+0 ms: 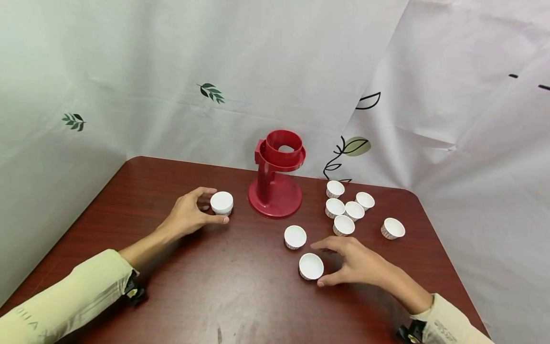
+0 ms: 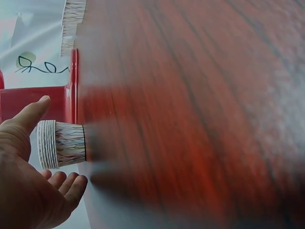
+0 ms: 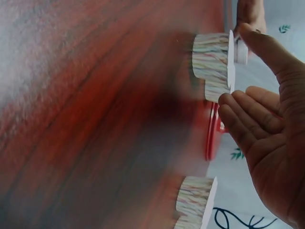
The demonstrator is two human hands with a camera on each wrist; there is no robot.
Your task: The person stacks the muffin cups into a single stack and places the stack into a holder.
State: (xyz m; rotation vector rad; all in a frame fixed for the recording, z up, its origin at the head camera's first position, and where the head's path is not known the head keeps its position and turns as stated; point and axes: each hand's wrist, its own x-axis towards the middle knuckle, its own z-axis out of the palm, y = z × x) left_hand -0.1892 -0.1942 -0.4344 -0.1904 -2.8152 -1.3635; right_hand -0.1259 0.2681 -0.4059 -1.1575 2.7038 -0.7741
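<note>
My left hand [image 1: 189, 212] curves around a short stack of nested white paper cups [image 1: 221, 202] on the table. In the left wrist view the stack [image 2: 62, 143], patterned with coloured streaks, stands between thumb and fingers, with gaps on both sides. On the right, my right hand [image 1: 358, 263] reaches beside a single paper cup [image 1: 311, 266], its thumb and fingers spread at the cup's near side. Another cup [image 1: 295, 237] stands just beyond its fingertips. From the right wrist, the cup [image 3: 209, 55] shows between the spread thumb and the fingers.
A red stand with a ring-shaped holder [image 1: 279, 191] is at the back middle of the brown table [image 1: 240, 291]. Several paper cups [image 1: 344, 225] cluster at the back right, and one more cup [image 1: 393, 228] stands farther right. White cloth [image 1: 172, 57] hangs behind the table.
</note>
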